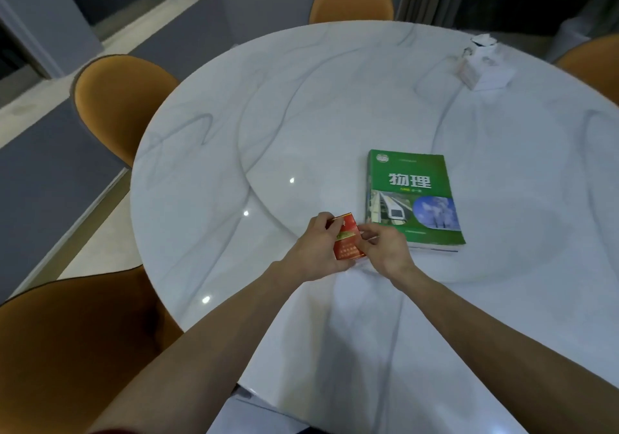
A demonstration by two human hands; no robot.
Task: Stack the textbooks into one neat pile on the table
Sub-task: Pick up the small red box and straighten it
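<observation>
Marble table (207,152) | one green textbook (415,199) flat | left hand (315,253), right hand (385,246) both gripping one red pack (346,236)

From my seat, the red pack (346,237) is half covered by my left hand (316,249) and right hand (385,249), so I can't read its print. At two o'clock the white box (482,65) is too blurred to identify. The orange chair (593,65) beyond it is cut by the edge.
</observation>
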